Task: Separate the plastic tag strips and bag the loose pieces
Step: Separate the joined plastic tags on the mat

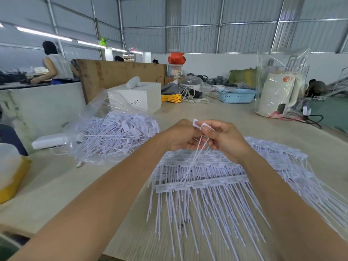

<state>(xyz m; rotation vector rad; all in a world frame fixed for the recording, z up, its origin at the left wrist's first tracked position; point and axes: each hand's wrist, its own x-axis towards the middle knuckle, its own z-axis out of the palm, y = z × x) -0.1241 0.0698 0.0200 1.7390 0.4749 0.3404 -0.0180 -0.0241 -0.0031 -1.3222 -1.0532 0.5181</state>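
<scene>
Bare pale wooden worktop lies open left — between clear plastic bag of loose tags and spread white tag strips.

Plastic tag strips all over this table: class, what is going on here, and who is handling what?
A person is separating plastic tags by hand. The left hand and right hand together pinch a couple of white tags above the table, their thin tails hanging down. Joined tag strips lie spread below the hands. A clear plastic bag at the left already holds a heap of loose tags.

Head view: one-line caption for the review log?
Both hands pinch a small tag piece above joined tag strips, beside the bagged loose pieces.
</scene>
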